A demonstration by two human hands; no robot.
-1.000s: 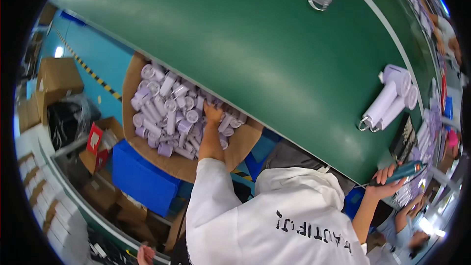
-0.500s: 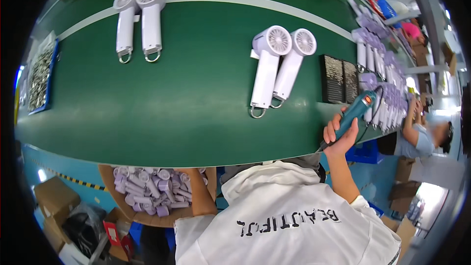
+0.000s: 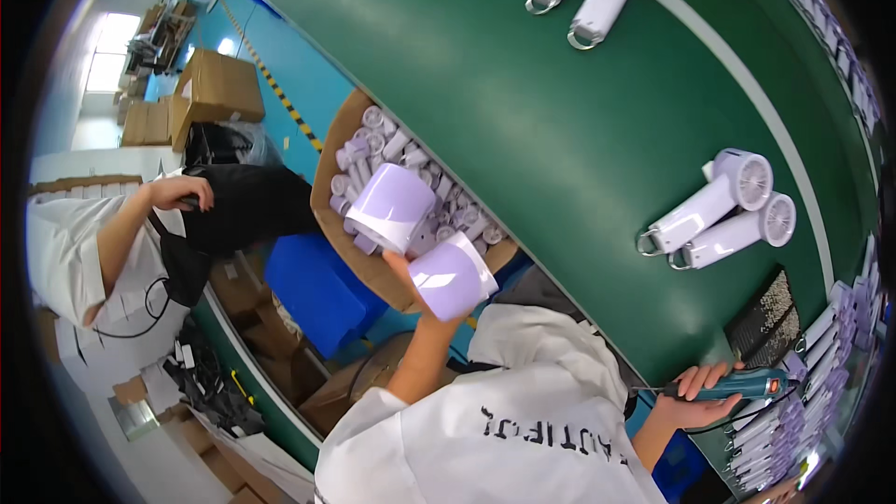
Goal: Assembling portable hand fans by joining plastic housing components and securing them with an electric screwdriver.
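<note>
Left grip (image 3: 401,269) closed on two fans (image 3: 453,278) above carton (image 3: 326,182), fingers mostly hidden; likely paired so one hand carries both. Right grip (image 3: 688,409) wraps driver (image 3: 754,383), probably for steady control.

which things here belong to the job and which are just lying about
Likely the job:
two glossy lilac-and-white cylindrical plastic pieces, in left hand
teal corded power tool, in right hand
black rectangular parts tray
brown cardboard box of lilac fans

Seemingly lying about:
blue rectangular box
brown cardboard cartons, upper left
</note>
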